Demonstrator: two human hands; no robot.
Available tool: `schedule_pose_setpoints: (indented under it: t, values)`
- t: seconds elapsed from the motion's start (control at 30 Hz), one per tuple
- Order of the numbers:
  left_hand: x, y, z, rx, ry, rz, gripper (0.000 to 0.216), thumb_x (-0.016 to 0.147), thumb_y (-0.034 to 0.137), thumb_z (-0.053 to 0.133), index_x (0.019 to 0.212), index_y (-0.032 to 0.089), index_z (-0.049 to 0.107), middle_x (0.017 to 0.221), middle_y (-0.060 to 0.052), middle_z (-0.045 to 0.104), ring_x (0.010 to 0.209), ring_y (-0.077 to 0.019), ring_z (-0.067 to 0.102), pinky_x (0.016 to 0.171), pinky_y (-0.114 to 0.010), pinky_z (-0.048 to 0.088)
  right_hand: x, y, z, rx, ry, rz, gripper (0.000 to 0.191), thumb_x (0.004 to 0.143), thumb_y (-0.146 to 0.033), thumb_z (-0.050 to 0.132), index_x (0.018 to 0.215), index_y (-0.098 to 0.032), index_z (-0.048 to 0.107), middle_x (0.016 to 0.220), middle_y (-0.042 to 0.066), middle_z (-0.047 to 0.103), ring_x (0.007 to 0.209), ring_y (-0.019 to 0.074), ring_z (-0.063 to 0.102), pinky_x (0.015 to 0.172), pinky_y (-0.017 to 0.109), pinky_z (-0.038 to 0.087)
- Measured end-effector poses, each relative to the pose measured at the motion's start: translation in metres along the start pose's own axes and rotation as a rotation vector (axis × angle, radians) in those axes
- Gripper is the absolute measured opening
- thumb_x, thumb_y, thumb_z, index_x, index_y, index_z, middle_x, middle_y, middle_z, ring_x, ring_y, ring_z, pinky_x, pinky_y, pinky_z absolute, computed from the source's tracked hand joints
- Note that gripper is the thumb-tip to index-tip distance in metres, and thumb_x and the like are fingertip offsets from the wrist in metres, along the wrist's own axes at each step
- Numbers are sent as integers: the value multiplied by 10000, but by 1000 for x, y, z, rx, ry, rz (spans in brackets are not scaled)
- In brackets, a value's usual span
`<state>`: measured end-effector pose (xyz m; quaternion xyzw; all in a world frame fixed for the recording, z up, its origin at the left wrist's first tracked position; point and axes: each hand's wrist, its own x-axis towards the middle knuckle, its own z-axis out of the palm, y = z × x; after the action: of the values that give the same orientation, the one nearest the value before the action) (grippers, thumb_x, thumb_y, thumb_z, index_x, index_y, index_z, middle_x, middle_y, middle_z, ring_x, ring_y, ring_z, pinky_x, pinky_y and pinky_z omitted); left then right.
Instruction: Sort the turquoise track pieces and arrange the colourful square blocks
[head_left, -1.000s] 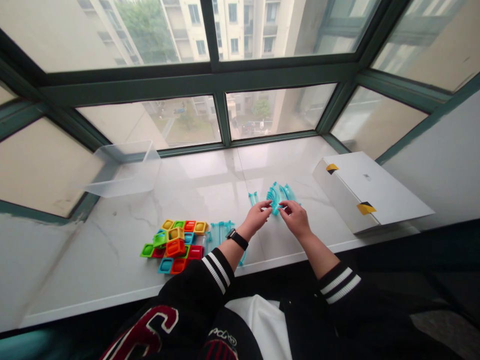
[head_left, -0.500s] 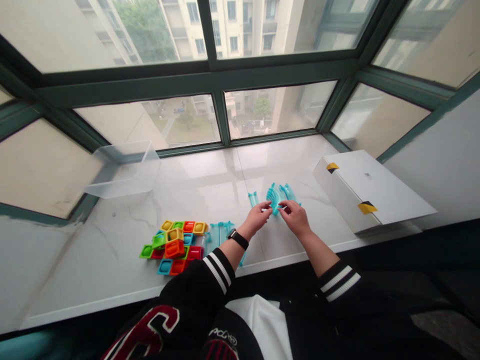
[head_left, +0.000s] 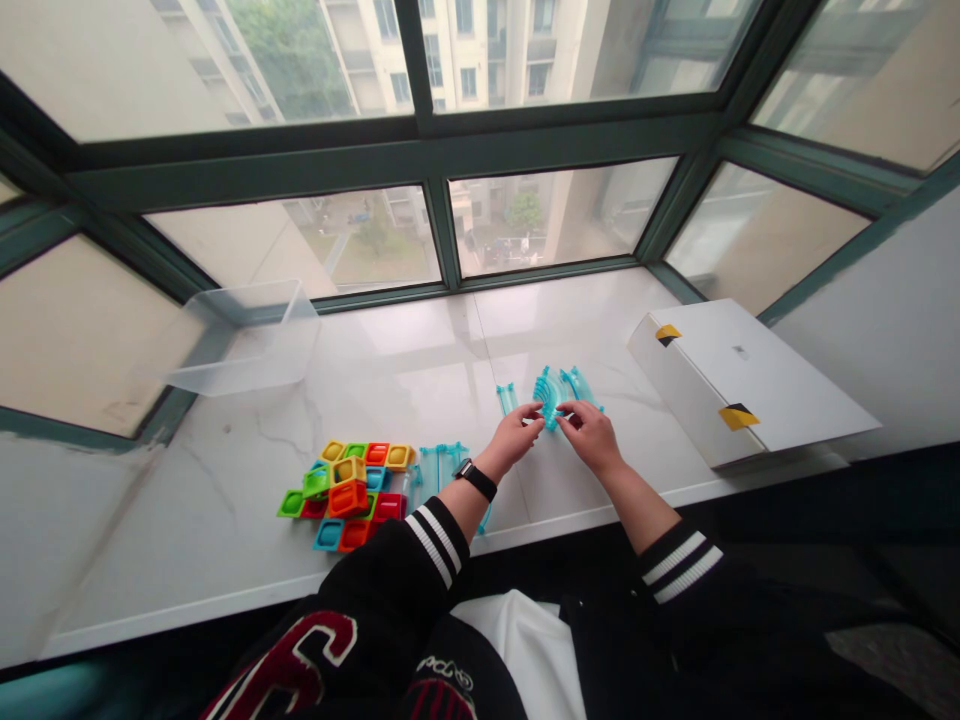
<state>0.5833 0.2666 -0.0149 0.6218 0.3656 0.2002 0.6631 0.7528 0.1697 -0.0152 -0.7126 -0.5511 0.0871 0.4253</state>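
Several curved, clear blue plastic track pieces (head_left: 550, 388) lie close together on the marble-patterned sill. My left hand (head_left: 519, 428) pinches the near end of this curved group from the left. From the right, my right hand (head_left: 589, 432) pinches at the same end, its fingertips close to those of the left. Just beyond the right hand lies another clear blue piece (head_left: 577, 382). A narrow straight piece (head_left: 507, 398) rests behind my left hand. More straight clear blue pieces (head_left: 441, 466) lie beside my left forearm, which partly hides them.
Colourful blocks (head_left: 349, 497) in red, yellow, green and blue are heaped on the left. A clear plastic bin (head_left: 247, 370) stands at the back left. On the right sits a white box (head_left: 750, 380) with yellow-and-black tabs. Green window frames (head_left: 442, 245) border the sill.
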Motion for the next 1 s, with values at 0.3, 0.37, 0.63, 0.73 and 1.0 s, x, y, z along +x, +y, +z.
schedule_pose_setpoints:
  t: [0.3,0.37,0.63,0.73,1.0]
  values:
    - [-2,0,-1,-3,-4,2,494,894,320,668,1378,221,645,1196,-98,696,767,-122,623,632,-233,520,0,-1,-3,-1,-7,-27,181,929,-329,631,1029,-216,731,966,64,722,674,180,638,748,358,561]
    - [-2,0,0,-7,-3,5,495,895,318,663,1380,220,646,1197,-102,697,772,-128,626,639,-240,525,-1,-2,-4,4,-7,-29,178,929,-327,633,1028,-215,730,968,64,717,667,177,631,747,358,562]
    - [-3,2,0,-14,-4,-11,509,885,320,671,1385,226,648,1207,-96,693,779,-128,620,643,-246,515,-1,-5,-6,2,-18,-44,190,933,-325,628,1046,-209,727,954,63,698,662,178,620,746,363,556]
    - [-3,3,0,-16,0,-21,510,885,322,673,1383,220,648,1205,-97,696,765,-123,615,635,-240,510,-1,-5,-6,0,-19,-40,184,932,-316,626,1049,-214,725,962,62,698,663,176,619,748,361,556]
    - [-4,4,2,-19,-2,-26,512,899,305,660,1400,202,631,1203,-103,686,768,-113,611,629,-224,504,-1,-2,-5,-6,-24,-49,165,933,-286,631,1049,-215,726,975,62,704,679,173,631,760,349,559]
